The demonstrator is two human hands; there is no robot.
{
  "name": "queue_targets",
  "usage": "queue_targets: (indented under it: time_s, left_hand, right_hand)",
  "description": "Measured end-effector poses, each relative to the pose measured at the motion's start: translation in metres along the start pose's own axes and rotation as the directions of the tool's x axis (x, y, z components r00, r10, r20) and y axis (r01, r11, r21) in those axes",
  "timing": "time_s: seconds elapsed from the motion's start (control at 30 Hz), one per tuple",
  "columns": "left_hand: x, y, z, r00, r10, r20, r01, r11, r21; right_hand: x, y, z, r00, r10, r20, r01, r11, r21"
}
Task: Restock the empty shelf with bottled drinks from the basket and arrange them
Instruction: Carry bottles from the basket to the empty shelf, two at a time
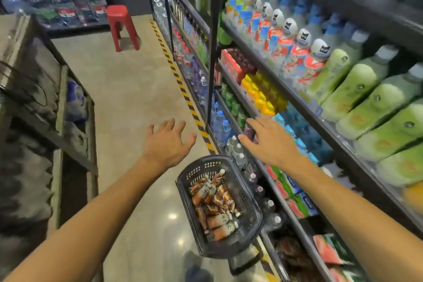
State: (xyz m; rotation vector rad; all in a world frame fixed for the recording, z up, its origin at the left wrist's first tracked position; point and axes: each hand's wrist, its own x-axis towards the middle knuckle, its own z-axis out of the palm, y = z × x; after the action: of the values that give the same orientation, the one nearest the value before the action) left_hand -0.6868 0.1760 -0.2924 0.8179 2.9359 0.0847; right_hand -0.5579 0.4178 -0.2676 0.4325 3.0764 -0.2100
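Observation:
A dark plastic basket (248,192) sits on the floor by the shelving, holding several brown-labelled bottled drinks (215,204) lying on their sides. My left hand (168,142) hovers over the aisle above and left of the basket, fingers spread and empty. At a low shelf (231,110) on the right, my right hand (270,142) has its thumb and fingers around a small dark purple bottle (249,131) at the shelf's front edge. Its lower part is hidden by my fingers.
The right-hand rack is packed with water, green, orange and blue drinks. Yellow-black tape (183,91) marks the floor along its base. A red stool (121,25) stands far down the aisle. A metal rack (75,107) lines the left side.

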Motion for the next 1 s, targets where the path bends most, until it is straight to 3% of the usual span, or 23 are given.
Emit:
queue_targets:
  time_s: [0.27, 0.43, 0.73, 1.0]
  left_hand:
    - [0.054, 0.013, 0.102, 0.992, 0.013, 0.123, -0.016, 0.999, 0.028]
    - [0.073, 0.022, 0.196, 0.971, -0.025, 0.238, 0.019, 0.999, 0.027]
    - [0.099, 0.053, 0.416, 0.898, -0.025, 0.44, 0.045, 0.998, -0.036]
    - [0.126, 0.043, 0.63, 0.869, -0.032, 0.494, 0.033, 0.999, 0.007]
  right_hand:
    - [0.049, 0.041, 0.099, 0.987, 0.017, 0.161, -0.016, 1.0, -0.003]
    - [0.069, 0.072, 0.194, 0.984, -0.021, 0.179, 0.006, 0.996, 0.089]
    - [0.092, 0.107, 0.408, 0.91, 0.006, 0.414, -0.049, 0.994, 0.094]
    - [0.092, 0.128, 0.618, 0.826, 0.071, 0.559, -0.16, 0.981, 0.111]
